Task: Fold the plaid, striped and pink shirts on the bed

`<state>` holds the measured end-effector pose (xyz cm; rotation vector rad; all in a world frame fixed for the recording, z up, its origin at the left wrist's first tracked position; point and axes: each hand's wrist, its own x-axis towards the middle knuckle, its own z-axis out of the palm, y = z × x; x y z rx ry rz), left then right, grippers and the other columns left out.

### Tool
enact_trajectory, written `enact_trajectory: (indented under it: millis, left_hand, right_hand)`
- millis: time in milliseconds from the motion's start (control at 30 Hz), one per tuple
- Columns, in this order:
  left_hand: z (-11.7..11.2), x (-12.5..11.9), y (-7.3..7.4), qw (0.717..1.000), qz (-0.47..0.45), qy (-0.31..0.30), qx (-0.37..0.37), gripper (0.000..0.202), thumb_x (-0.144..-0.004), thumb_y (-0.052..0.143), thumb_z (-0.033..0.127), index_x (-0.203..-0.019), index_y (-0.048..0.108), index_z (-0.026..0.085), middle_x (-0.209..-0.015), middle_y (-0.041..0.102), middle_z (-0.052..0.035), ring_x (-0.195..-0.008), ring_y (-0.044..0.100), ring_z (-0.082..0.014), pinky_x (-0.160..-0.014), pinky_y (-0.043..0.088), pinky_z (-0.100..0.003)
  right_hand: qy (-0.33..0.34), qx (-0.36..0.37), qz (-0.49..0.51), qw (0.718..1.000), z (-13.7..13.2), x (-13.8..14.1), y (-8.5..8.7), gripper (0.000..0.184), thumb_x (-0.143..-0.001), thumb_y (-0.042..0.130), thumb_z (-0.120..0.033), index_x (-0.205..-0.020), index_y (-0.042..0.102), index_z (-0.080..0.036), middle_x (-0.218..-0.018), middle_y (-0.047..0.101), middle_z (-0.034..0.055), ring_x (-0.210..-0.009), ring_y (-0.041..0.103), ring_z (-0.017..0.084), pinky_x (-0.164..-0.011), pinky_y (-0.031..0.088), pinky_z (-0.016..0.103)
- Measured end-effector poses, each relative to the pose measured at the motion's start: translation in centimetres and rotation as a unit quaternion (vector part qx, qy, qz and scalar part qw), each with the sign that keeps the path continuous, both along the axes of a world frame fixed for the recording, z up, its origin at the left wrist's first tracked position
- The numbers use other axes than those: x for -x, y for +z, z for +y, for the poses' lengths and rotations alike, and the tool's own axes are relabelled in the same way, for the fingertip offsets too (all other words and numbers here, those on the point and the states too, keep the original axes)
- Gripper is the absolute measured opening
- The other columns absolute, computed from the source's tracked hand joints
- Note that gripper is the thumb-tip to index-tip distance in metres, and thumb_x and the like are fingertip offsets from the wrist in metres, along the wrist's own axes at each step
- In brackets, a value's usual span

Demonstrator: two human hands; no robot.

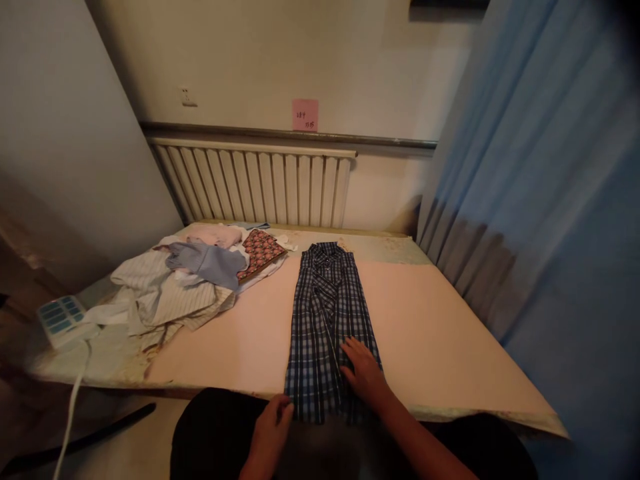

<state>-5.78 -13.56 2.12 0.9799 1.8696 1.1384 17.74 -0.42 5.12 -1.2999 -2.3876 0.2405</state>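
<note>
At the table's [390, 248] near edge, the left hand [273, 415] curls by the shirt's [309, 340] hem corner; whether it grips, I cannot tell. The right hand [364, 371] lies open on the shirt, which runs from over the near edge toward the far one. It looks light, soft, easily creased, best taken by hem corners or shoulders. No container shows.

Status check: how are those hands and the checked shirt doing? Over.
Left hand at checked shirt, grip unclear; right hand resting on its lower part. Collar far, hem over near edge of table. Clothes pile left, apart from shirt.
</note>
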Motion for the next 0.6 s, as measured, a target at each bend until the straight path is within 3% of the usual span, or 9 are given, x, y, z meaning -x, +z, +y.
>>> enact_trajectory:
  millis: [200,400,600]
  left_hand:
    - [-0.3,0.5,-2.5,0.987,-0.129,0.087,0.035,0.046,-0.049,0.078,0.047,-0.081,0.064,0.017,-0.081,0.069,-0.0069,-0.09,0.064,-0.0275,-0.082,0.047,-0.034]
    - [-0.3,-0.4,-2.1,0.961,-0.271,-0.01,0.044,0.059,-0.05,0.075,0.066,-0.082,0.067,0.017,-0.077,0.068,-0.004,-0.08,0.065,-0.022,-0.073,0.048,-0.031]
    - [-0.3,-0.7,-1.3,0.95,-0.31,-0.004,0.048,0.054,-0.048,0.079,0.062,-0.078,0.065,0.019,-0.076,0.068,-0.0007,-0.078,0.063,-0.0174,-0.071,0.046,-0.026]
  right_hand:
    - [-0.067,0.019,0.124,0.99,-2.6,-2.3,-0.5,0.032,-0.086,0.04,-0.019,-0.105,0.065,-0.02,-0.105,0.069,0.0091,-0.1,0.063,0.022,-0.091,0.049,0.037]
    - [-0.074,0.126,0.148,0.978,-4.7,-0.4,0.1,0.023,-0.083,0.044,-0.019,-0.088,0.065,-0.023,-0.086,0.07,0.0026,-0.081,0.066,0.018,-0.074,0.049,0.027]
    - [-0.104,0.197,0.154,0.963,-4.3,1.4,-0.1,0.021,-0.077,0.047,-0.015,-0.084,0.065,-0.023,-0.072,0.068,-0.0016,-0.069,0.066,0.015,-0.064,0.048,0.023]
